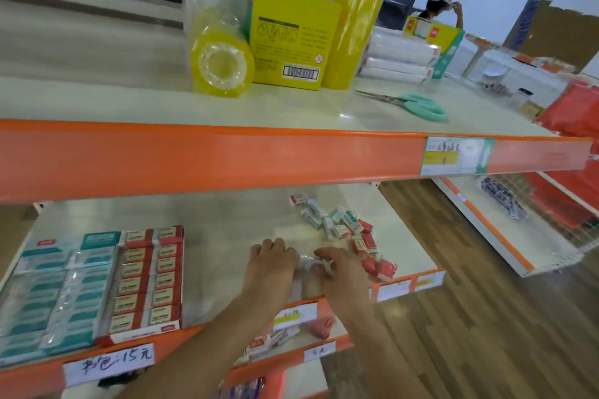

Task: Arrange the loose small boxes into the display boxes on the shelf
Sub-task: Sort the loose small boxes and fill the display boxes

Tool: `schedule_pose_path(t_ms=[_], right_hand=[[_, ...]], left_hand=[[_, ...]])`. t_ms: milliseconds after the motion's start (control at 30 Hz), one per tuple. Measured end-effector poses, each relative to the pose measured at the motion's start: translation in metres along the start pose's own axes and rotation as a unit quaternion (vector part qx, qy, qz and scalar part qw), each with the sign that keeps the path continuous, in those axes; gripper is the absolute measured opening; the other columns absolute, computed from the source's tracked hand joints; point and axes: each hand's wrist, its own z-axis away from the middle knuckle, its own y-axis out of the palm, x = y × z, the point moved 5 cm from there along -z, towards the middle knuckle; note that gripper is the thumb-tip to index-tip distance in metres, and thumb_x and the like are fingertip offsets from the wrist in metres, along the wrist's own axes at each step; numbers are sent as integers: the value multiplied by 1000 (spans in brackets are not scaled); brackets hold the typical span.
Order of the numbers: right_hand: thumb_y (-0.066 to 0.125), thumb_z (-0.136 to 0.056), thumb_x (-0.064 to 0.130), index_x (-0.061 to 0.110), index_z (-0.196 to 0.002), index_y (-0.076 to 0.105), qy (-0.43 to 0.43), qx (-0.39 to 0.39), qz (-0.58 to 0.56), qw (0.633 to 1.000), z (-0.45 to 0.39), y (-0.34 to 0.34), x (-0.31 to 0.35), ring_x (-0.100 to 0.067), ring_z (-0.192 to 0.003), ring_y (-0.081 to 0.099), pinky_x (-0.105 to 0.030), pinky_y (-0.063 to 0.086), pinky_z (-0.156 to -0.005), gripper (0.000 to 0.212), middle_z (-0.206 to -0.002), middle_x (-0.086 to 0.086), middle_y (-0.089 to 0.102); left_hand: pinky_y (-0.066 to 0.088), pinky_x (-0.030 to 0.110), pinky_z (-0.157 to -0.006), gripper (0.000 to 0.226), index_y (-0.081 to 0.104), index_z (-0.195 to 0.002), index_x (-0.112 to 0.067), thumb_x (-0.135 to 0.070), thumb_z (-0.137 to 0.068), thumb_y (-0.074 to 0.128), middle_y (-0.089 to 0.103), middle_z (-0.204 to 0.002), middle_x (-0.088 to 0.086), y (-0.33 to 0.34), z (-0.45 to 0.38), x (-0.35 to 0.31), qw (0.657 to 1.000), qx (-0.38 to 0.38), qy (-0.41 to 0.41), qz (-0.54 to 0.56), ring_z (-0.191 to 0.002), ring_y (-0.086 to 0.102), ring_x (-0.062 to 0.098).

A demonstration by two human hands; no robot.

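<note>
Loose small boxes [343, 230], red-and-white and teal-and-white, in a scattered heap.

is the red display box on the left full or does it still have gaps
Full, as far as shows: the red display box holds two unbroken columns of small boxes from back to front, with no empty slot visible.

Handwritten "15元" on white shelf-edge label [108, 363].

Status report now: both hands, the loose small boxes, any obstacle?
Left hand and right hand together on crinkly clear wrapping. Loose red and teal small boxes piled right. Nothing blocking.
</note>
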Motion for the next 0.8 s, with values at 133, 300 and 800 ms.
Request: schedule_pose_path(t_ms=[133, 300, 800], right_hand=[[65, -91, 26, 26, -107, 69, -62, 2, -37, 997, -3, 4, 11, -6, -86, 61, -22, 49, -77, 17, -101, 11, 69], [74, -83, 33, 30, -110, 68, -60, -3, -64, 996, 1, 6, 0, -3, -87, 57, -25, 48, -76, 27, -96, 25, 59], [76, -80, 21, 31, -117, 66, -80, 54, -47, 994, -3, 9, 0, -10, -100, 53, -29, 47, -87, 40, -106, 18, 60]], left_hand=[[34, 31, -81, 19, 54, -99, -32, -30, -81, 60, 50, -103, -9, -7, 14, 33, 995, -15, -60, 80, -100, 47, 18], [47, 35, -72, 31, 64, -104, -21, -21, -74, 71, 61, -96, -1, -10, 38, 39, 975, -106, -71, 182, -89, 56, 23], [51, 25, -67, 31, 53, -118, -37, -33, -88, 58, 46, -88, -16, -12, 50, 55, 937, -133, -168, 277, -80, 58, 7]])
